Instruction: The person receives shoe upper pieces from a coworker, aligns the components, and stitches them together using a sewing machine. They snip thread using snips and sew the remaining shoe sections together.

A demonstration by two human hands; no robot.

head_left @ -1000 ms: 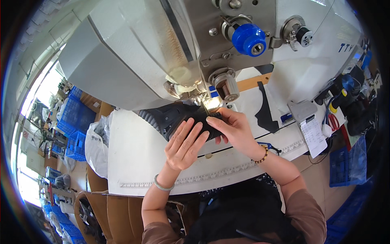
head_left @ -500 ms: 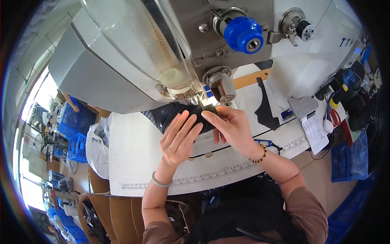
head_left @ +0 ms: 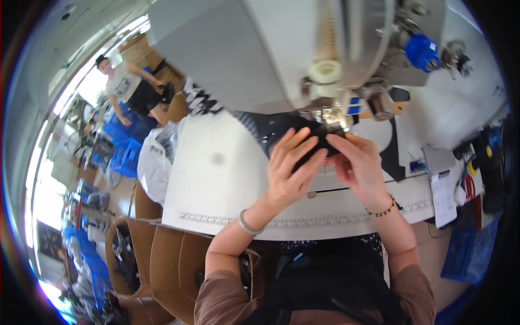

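Observation:
A black piece with small eyelets and a ribbed edge, which looks like a shoe upper [head_left: 269, 124], lies under the lit needle area of a sewing machine [head_left: 233, 59]. My left hand [head_left: 292, 176] rests on its near side with the fingers stretched out and slightly apart. My right hand [head_left: 361, 165] pinches the near right edge of the same piece between thumb and fingers. Both hands are close together just in front of the needle, and part of the piece is hidden beneath them.
The white worktable [head_left: 200, 168] has a ruler strip along its front edge. A black cut piece [head_left: 391, 157], a paper card [head_left: 444, 200] and red-handled scissors [head_left: 469, 186] lie right. A white plastic bag [head_left: 154, 168], cardboard boxes [head_left: 168, 254] and another person [head_left: 132, 86] are left.
The view has swung left, so the machine and table appear farther right, and more of the person at the back left shows. Both hands stay at the black upper by the needle.

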